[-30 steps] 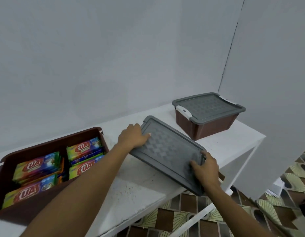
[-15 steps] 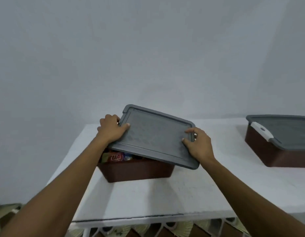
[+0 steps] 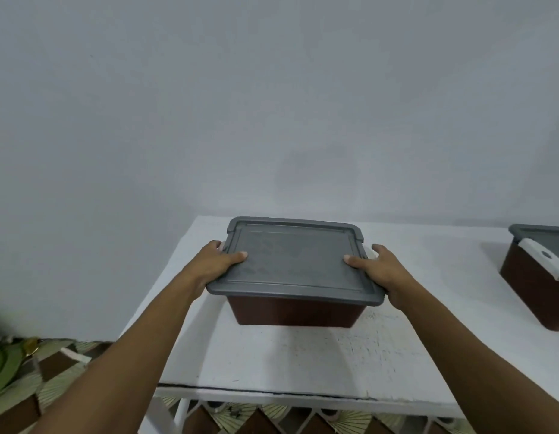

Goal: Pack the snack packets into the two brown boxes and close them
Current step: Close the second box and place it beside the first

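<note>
A grey lid (image 3: 295, 261) lies flat on top of a brown box (image 3: 295, 313) in the middle of the white table (image 3: 303, 364). My left hand (image 3: 217, 266) grips the lid's left edge, thumb on top and fingers wrapped round the side. My right hand (image 3: 380, 270) grips the right edge the same way. The snack packets are hidden under the lid. A second brown box (image 3: 534, 296) with a grey lid and a white latch stands at the right edge of the view.
A plain grey wall rises just behind the table. The table's front edge (image 3: 303, 399) is close to me, with patterned floor tiles (image 3: 52, 364) below and to the left. Something green (image 3: 2, 361) lies on the floor at far left.
The lid was lying on the table between the boxes, then tilted over the open box; now it lies level on that box and covers the packets. Both hands stayed on its ends.
</note>
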